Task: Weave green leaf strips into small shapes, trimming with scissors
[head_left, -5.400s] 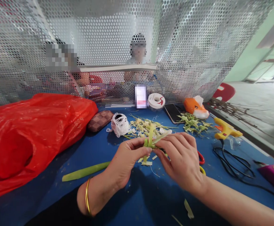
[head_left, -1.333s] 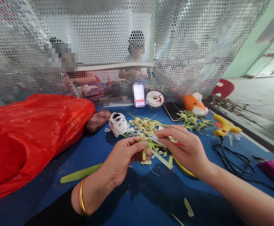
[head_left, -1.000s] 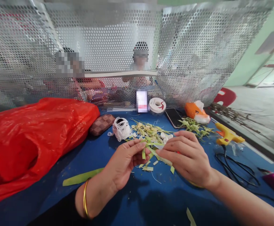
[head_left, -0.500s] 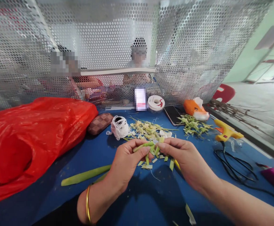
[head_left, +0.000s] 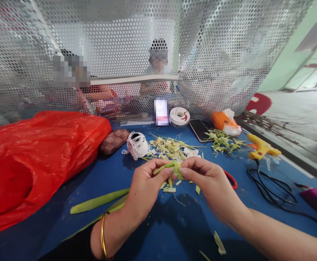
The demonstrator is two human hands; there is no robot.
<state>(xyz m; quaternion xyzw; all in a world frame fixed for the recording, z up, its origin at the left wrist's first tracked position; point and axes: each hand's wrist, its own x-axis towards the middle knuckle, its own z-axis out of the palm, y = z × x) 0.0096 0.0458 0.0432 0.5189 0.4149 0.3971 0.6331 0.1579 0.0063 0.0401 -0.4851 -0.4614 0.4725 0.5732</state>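
Note:
Both hands meet over the middle of a blue table (head_left: 158,224). My left hand (head_left: 144,185) pinches a small green leaf-strip piece (head_left: 172,167) between thumb and fingers. The fingers of my right hand (head_left: 206,177) are pressed together on the pale right end of that same piece. Its exact form is partly hidden by the fingertips. Under and behind the hands lies a pile of cut green and pale leaf scraps (head_left: 172,146). Left of my left wrist rest long green leaf strips (head_left: 100,201). A red handle (head_left: 231,180) shows from behind my right hand.
A red plastic bag (head_left: 46,145) fills the left side, beside a checkered pouch (head_left: 115,141) and white string (head_left: 137,145). Behind stand a lit phone (head_left: 161,111), a ribbon spool (head_left: 179,116) and a perforated screen. A yellow glue gun (head_left: 263,148) with black cord lies right.
My right hand has moved slightly left, closer to my left fingertips, onto the green piece. The red handle has come into sight behind it. The view has shifted a little.

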